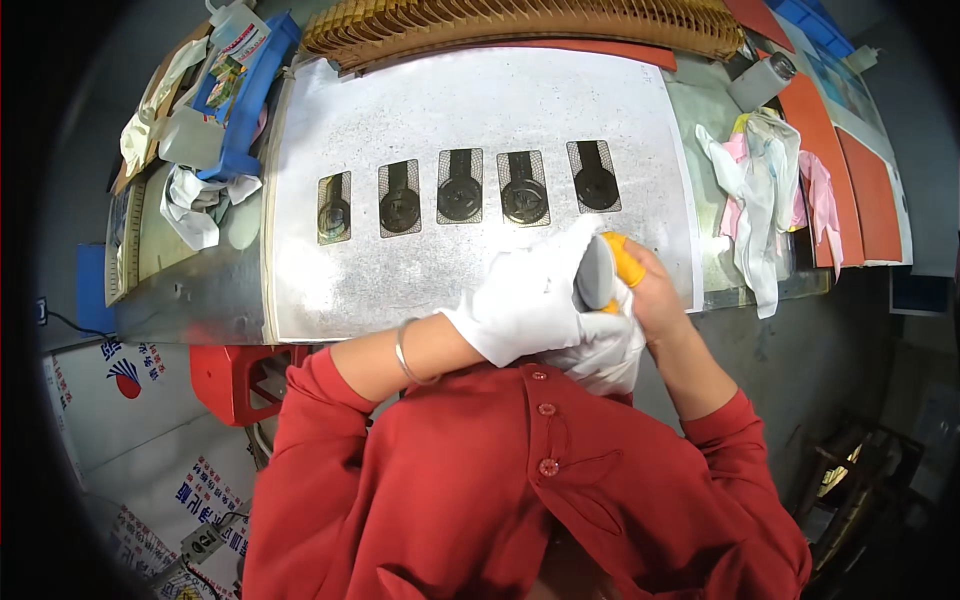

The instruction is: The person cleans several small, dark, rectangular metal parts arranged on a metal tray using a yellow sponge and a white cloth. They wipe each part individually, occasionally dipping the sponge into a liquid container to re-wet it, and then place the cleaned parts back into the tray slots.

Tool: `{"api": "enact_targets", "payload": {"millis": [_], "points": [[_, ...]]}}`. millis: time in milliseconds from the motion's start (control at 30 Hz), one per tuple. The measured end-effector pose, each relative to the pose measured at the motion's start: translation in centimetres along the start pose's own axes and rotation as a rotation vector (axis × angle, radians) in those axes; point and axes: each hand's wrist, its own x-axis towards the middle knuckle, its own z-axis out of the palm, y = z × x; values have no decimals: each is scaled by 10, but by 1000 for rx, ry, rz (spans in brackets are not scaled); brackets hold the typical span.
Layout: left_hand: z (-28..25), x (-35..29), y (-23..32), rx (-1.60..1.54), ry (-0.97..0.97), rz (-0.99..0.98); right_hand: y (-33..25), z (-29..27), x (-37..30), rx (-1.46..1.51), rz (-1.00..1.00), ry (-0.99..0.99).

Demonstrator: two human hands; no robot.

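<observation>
A smooth grey round disc (pixel 597 273), seen at a slant, is held between my two hands above the table's front edge. My left hand (pixel 525 297), in a white glove, is closed against the near-left side of the disc; its fingertips are hidden. My right hand (pixel 650 290) has yellow finger covers and grips the disc from the right. Below them hangs a bunched white cloth (pixel 605 358); which hand holds it I cannot tell. Beyond my hands, several flat dark pieces (pixel 460 186), each with a round part and a patterned border, lie in a row on a white sheet (pixel 400 280).
A long brown rack of thin curved slats (pixel 520 25) spans the back. At left stand a blue tray (pixel 245 120) with a bottle and a crumpled cloth (pixel 200 210). To the right are a grey-white bottle (pixel 762 82) and heaped white and pink cloths (pixel 765 200). A red stool (pixel 225 385) stands below.
</observation>
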Motion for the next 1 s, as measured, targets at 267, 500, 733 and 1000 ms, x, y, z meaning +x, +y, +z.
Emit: {"api": "enact_targets", "payload": {"millis": [267, 500, 733, 1000], "points": [[7, -13, -11, -199, -87, -249, 6, 10, 5, -1058, -557, -21], [-27, -11, -22, -372, -110, -337, -16, 26, 27, -662, -177, 18], [-62, 14, -86, 600, 85, 0, -34, 43, 103, -1776, -470, 157], [-49, 19, -96, 641, 65, -76, -26, 57, 147, -1943, -251, 178]]}}
